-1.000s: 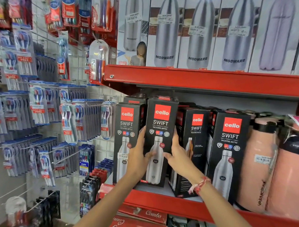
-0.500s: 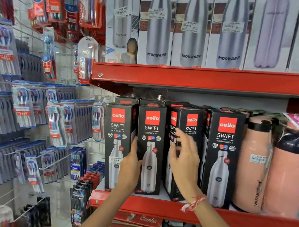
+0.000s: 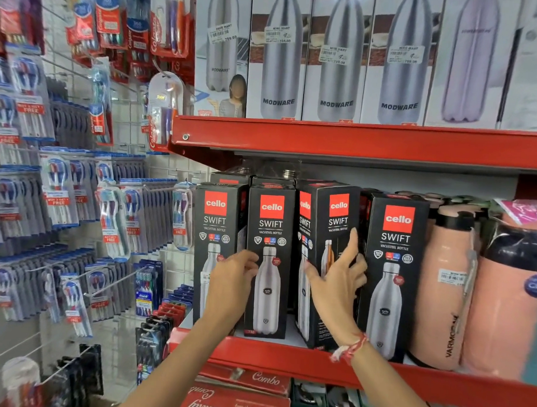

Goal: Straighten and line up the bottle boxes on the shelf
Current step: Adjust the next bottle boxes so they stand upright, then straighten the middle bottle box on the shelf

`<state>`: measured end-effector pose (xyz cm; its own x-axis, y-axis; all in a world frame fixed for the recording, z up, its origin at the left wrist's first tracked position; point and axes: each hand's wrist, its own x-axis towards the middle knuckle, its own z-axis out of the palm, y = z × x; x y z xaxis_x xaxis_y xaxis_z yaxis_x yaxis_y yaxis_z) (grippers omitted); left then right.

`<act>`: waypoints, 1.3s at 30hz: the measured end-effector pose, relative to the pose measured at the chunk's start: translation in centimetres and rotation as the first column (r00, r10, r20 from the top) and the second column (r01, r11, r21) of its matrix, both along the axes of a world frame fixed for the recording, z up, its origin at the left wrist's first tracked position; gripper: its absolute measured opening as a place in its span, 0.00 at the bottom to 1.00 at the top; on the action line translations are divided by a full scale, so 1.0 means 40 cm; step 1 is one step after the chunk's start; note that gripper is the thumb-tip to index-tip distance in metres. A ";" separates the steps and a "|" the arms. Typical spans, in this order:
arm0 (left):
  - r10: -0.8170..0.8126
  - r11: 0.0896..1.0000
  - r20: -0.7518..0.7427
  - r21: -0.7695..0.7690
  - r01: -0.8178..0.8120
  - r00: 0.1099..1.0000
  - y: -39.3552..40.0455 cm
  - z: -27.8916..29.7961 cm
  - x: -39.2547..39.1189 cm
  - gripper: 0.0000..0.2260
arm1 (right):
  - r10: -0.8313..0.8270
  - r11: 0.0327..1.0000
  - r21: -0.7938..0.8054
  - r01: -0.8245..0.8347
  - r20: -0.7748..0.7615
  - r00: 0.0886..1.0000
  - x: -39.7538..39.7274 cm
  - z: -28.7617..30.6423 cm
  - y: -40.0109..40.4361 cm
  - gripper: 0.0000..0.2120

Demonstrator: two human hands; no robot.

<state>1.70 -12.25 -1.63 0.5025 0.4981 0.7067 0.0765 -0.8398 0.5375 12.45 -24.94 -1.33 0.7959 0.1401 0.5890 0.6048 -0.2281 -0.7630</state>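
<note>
Four black cello Swift bottle boxes stand in the front row on the red shelf (image 3: 438, 383), with more behind them. The first box (image 3: 214, 225) and second box (image 3: 270, 234) face forward, side by side. My left hand (image 3: 233, 283) curls around the second box's left edge, thumb on its front. The third box (image 3: 332, 218) is turned at an angle and shows two faces. My right hand (image 3: 339, 283) lies open against it, fingers spread toward its right edge. The fourth box (image 3: 396, 249) stands straight to the right.
Peach flasks (image 3: 442, 288) stand right of the boxes. White Modware bottle boxes (image 3: 280, 56) fill the upper shelf (image 3: 356, 139). Toothbrush packs (image 3: 61, 194) hang on the wire wall at left. Red Combo boxes (image 3: 247, 382) lie on the shelf below.
The second box, held up in both hands a second ago, now stands on the shelf beside the first. My right hand left it and moved right onto the angled third box.
</note>
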 end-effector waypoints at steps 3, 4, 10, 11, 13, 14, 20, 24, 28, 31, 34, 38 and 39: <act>-0.103 0.988 0.007 -0.115 0.103 0.995 -0.014 0.012 0.004 0.13 | 0.121 0.989 0.069 -0.133 0.153 0.981 -0.002 0.019 -0.051 0.49; -0.179 0.970 -0.004 -0.171 0.175 0.984 -0.024 0.017 0.009 0.18 | 0.179 0.977 0.082 -0.195 0.171 0.969 0.000 0.031 -0.069 0.49; -0.465 0.871 -0.073 -0.215 0.441 0.882 -0.096 0.033 0.052 0.44 | 0.567 0.818 0.102 -0.566 0.019 0.823 0.028 0.055 -0.166 0.48; -0.476 0.865 -0.052 -0.208 0.457 0.878 -0.104 0.032 0.060 0.42 | 0.598 0.798 0.082 -0.596 0.006 0.801 0.032 0.052 -0.178 0.48; -0.450 0.874 0.004 -0.205 0.441 0.893 -0.125 0.029 0.079 0.40 | 0.624 0.781 0.026 -0.624 -0.007 0.781 0.044 0.056 -0.191 0.47; -0.430 0.880 0.035 -0.208 0.428 0.902 -0.137 0.029 0.091 0.40 | 0.628 0.778 0.003 -0.628 -0.011 0.778 0.053 0.064 -0.191 0.46; -0.252 0.955 0.046 -0.148 0.256 0.967 -0.172 0.028 0.196 0.40 | 0.488 0.871 -0.046 -0.490 -0.045 0.872 0.115 0.107 -0.137 0.40; -0.194 0.959 -0.043 -0.219 0.180 0.980 -0.166 0.005 0.233 0.42 | 0.444 0.890 -0.082 -0.447 -0.057 0.894 0.144 0.091 -0.105 0.40; -0.173 0.961 -0.068 -0.232 0.153 0.983 -0.160 -0.022 0.248 0.41 | 0.408 0.904 -0.107 -0.415 -0.078 0.910 0.162 0.061 -0.087 0.40; -0.143 0.972 -0.095 -0.201 0.122 0.985 -0.160 -0.026 0.255 0.40 | 0.369 0.916 -0.140 -0.375 -0.069 0.927 0.168 0.047 -0.087 0.42; -0.106 0.982 -0.134 -0.168 0.083 0.985 -0.161 -0.016 0.256 0.40 | 0.343 0.917 -0.194 -0.347 -0.054 0.938 0.165 0.045 -0.090 0.42; -0.045 0.996 -0.144 -0.086 0.033 0.989 -0.164 -0.008 0.239 0.37 | 0.310 0.927 -0.236 -0.292 0.040 0.950 0.144 0.034 -0.122 0.37; -0.038 0.997 -0.131 -0.068 0.029 0.991 -0.165 -0.006 0.234 0.37 | 0.299 0.936 -0.218 -0.275 0.083 0.951 0.139 0.031 -0.136 0.34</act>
<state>11.05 -18.85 -1.88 0.6066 0.5227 0.5991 0.1232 -0.8062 0.5786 18.02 -30.38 -0.11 0.6339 0.4775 0.6084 0.7467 -0.1732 -0.6422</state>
